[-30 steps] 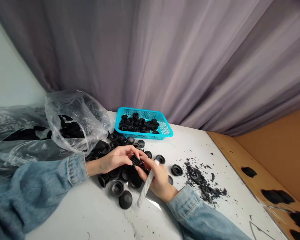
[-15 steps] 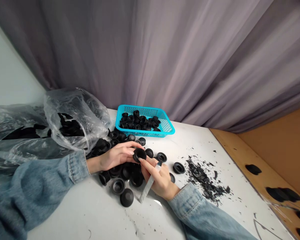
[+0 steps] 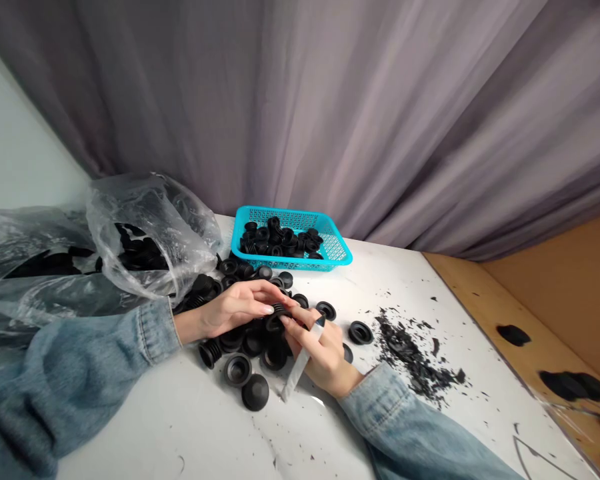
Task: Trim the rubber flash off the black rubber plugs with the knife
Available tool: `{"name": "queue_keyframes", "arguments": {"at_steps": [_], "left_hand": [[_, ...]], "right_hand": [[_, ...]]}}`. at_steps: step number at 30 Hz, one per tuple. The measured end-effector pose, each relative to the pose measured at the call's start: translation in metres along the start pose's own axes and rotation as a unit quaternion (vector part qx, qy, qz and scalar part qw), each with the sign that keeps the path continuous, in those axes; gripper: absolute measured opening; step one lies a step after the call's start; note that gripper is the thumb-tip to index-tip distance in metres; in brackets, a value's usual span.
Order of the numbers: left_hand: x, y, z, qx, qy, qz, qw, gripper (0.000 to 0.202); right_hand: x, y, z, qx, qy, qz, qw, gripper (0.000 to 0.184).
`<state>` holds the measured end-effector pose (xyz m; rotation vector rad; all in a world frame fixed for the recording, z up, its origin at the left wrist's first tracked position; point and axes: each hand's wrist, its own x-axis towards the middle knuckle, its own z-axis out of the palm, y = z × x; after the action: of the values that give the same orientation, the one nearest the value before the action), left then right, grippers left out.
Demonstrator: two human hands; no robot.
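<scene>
A ribbed black rubber plug [image 3: 277, 319] is held between my two hands over a pile of similar parts. The fingertips and thumb of my left hand [image 3: 237, 308] pinch it from the left. My right hand [image 3: 320, 347] grips its other side, and a flat pale strip-like tool [image 3: 299, 370] with a dark upper end lies tucked between that hand's fingers. The tool's exact kind cannot be made out. Just below my hands, a hollow black plug [image 3: 238, 370] shows its open side beside a domed one [image 3: 255, 392]. Part of the held plug is hidden by fingers.
Behind the pile stands a blue plastic basket [image 3: 343, 252] holding many black parts. A clear plastic bag [image 3: 155, 193] with more black pieces lies at the left. Black scraps [image 3: 413, 357] are heaped on the white table [image 3: 180, 427]. A grey curtain [image 3: 300, 100] hangs behind.
The held plug has turned: its open hollow faced me before, and now its ribbed side shows. My fingers have shifted around it, while both hands stay over the pile.
</scene>
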<state>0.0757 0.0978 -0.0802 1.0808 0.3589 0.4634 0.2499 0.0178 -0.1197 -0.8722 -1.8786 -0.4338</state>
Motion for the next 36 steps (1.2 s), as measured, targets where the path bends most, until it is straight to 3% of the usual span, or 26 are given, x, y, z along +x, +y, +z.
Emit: {"name": "queue_keyframes", "arguments": {"at_steps": [6, 12, 16, 19, 22, 25, 28, 33, 34, 36], "left_hand": [[0.002, 0.000, 0.004, 0.094, 0.010, 0.018, 0.995, 0.030], [0.004, 0.003, 0.007, 0.187, 0.034, -0.007, 0.982, 0.033], [0.003, 0.012, 0.011, 0.281, 0.068, 0.043, 0.956, 0.036], [0.002, 0.018, 0.011, 0.386, 0.093, 0.088, 0.914, 0.038], [0.000, 0.017, 0.011, 0.487, 0.065, 0.132, 0.861, 0.034], [-0.003, 0.014, 0.012, 0.551, 0.022, 0.158, 0.819, 0.034], [-0.004, 0.018, 0.016, 0.611, 0.026, 0.145, 0.777, 0.045], [0.003, 0.034, 0.028, 0.753, 0.045, 0.149, 0.640, 0.051], [0.006, 0.035, 0.030, 0.771, 0.035, 0.141, 0.620, 0.051], [0.012, 0.033, 0.031, 0.784, 0.013, 0.126, 0.607, 0.047]], "right_hand": [[-0.004, 0.001, 0.004, 0.007, 0.020, 0.021, 1.000, 0.026], [-0.003, -0.001, 0.005, 0.039, 0.013, 0.051, 0.998, 0.033], [0.003, -0.005, 0.001, 0.090, -0.012, 0.108, 0.990, 0.028], [0.007, -0.006, -0.002, 0.157, -0.039, 0.195, 0.967, 0.017], [0.009, -0.004, -0.002, 0.191, -0.048, 0.269, 0.943, 0.009], [0.008, -0.002, 0.000, 0.189, -0.052, 0.276, 0.941, 0.012], [0.010, -0.004, -0.001, 0.192, -0.060, 0.275, 0.940, 0.013], [0.024, -0.004, -0.012, 0.199, -0.066, 0.283, 0.936, 0.014], [0.027, -0.004, -0.014, 0.204, -0.069, 0.287, 0.933, 0.015], [0.031, -0.002, -0.016, 0.220, -0.080, 0.302, 0.924, 0.021]]}}
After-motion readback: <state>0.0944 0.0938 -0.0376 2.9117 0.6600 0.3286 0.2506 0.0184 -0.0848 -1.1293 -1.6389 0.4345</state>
